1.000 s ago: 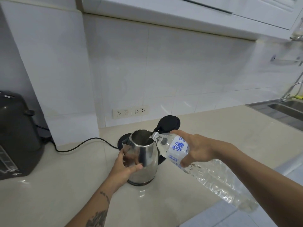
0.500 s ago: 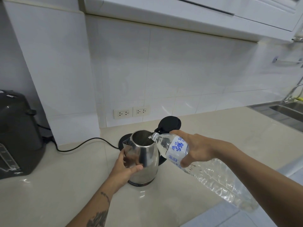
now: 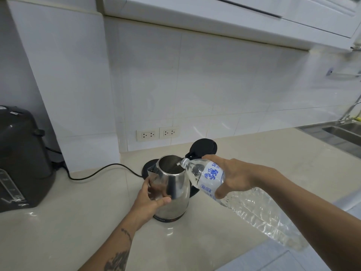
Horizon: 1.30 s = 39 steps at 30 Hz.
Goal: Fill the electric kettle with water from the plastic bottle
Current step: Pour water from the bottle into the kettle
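A steel electric kettle (image 3: pixel 176 189) stands on the counter with its black lid (image 3: pixel 204 147) flipped open behind it. My left hand (image 3: pixel 151 197) wraps around the kettle's left side. My right hand (image 3: pixel 235 177) grips a clear plastic bottle (image 3: pixel 252 209) with a blue and white label. The bottle is tipped to the left, and its uncapped mouth (image 3: pixel 183 162) rests over the kettle's rim. I cannot make out a water stream.
The kettle's black base (image 3: pixel 149 166) and power cord (image 3: pixel 101 171) lie behind it on the beige counter (image 3: pixel 273 159). A black appliance (image 3: pixel 19 157) sits at the left. Wall sockets (image 3: pixel 157 133) are in the backsplash. A steel sink (image 3: pixel 343 132) is at far right.
Both hands, the kettle and the bottle hold nearly the same pose. The bottle stays tipped over the kettle's opening.
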Tool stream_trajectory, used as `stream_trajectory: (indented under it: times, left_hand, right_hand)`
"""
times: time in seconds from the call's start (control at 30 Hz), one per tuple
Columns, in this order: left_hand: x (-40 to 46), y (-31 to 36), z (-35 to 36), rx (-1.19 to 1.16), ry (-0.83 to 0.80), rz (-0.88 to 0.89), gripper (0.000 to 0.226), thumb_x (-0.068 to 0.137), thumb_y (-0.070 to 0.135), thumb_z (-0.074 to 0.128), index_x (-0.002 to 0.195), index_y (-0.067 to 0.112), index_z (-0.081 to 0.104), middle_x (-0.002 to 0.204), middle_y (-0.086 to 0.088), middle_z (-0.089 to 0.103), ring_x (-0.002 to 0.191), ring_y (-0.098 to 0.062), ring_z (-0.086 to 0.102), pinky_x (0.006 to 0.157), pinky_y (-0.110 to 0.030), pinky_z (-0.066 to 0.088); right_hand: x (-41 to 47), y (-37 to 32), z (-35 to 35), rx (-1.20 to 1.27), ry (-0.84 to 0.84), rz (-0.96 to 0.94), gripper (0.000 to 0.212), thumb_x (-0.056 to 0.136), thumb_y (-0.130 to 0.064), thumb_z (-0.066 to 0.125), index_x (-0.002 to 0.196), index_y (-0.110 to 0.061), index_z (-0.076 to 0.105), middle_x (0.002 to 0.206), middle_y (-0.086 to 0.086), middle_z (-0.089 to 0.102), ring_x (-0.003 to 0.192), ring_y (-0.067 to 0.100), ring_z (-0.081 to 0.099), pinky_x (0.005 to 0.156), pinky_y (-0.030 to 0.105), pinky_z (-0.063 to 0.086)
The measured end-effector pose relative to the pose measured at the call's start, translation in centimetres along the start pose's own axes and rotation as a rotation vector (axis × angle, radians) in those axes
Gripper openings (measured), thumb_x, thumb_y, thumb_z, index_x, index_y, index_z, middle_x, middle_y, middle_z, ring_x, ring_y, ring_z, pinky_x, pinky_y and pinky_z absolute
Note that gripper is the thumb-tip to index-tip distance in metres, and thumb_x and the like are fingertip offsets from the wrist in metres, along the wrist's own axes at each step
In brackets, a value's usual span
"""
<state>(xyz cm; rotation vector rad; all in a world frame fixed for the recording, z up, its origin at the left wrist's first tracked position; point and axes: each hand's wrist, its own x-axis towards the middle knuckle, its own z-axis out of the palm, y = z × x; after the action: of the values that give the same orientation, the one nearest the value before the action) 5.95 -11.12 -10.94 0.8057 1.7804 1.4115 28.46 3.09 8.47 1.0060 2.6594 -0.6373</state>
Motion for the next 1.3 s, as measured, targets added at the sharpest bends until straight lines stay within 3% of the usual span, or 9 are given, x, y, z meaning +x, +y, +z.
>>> stream_trajectory:
  times: [0.17,0.6,0.73,1.2,1.3]
  left_hand:
    - [0.0,0.0,-0.1,-0.006,-0.012,-0.006,0.111,0.066,0.028,0.091,0.155,0.036,0.024,0.138,0.002,0.05,0.124,-0.02,0.049,0.103,-0.035,0.043]
    - [-0.3,0.2,0.0,-0.003,0.004,0.027,0.104,0.072,0.02,0.09,0.154,0.031,0.027,0.129,0.005,0.052,0.118,-0.015,0.05,0.093,-0.027,0.039]
    - [-0.3,0.1,0.0,-0.01,-0.001,0.023,0.106,0.071,0.021,0.09,0.155,0.032,0.026,0.131,0.005,0.052,0.119,-0.015,0.05,0.094,-0.026,0.039]
    - [-0.3,0.1,-0.1,-0.005,-0.005,0.0,0.112,0.069,0.024,0.091,0.157,0.031,0.022,0.14,0.001,0.049,0.123,-0.017,0.049,0.096,-0.028,0.04]
    - [-0.4,0.2,-0.2,-0.006,-0.008,-0.006,0.112,0.07,0.023,0.09,0.157,0.03,0.021,0.136,0.003,0.05,0.12,-0.014,0.05,0.095,-0.026,0.04]
  right_hand:
    - [0.1,-0.2,-0.1,0.0,-0.015,0.005,0.112,0.062,-0.034,0.085,0.149,-0.051,0.017,0.108,-0.009,0.064,0.097,0.021,0.066,0.085,0.048,0.061]
    - [0.1,-0.6,-0.2,-0.01,-0.031,0.025,0.109,0.064,-0.031,0.084,0.149,-0.052,0.018,0.104,-0.01,0.063,0.095,0.025,0.067,0.077,0.049,0.063]
    - [0.0,-0.7,-0.3,-0.017,-0.035,0.029,0.107,0.066,-0.029,0.085,0.148,-0.052,0.019,0.103,-0.008,0.063,0.094,0.03,0.068,0.072,0.05,0.062]
    - [0.2,-1.0,-0.5,-0.032,-0.035,0.039,0.106,0.067,-0.028,0.085,0.147,-0.052,0.02,0.101,-0.01,0.062,0.085,0.023,0.066,0.067,0.043,0.063]
    - [0.2,-1.2,-0.6,-0.032,-0.037,0.045,0.108,0.067,-0.029,0.085,0.149,-0.052,0.018,0.103,-0.009,0.062,0.091,0.026,0.067,0.069,0.044,0.063]
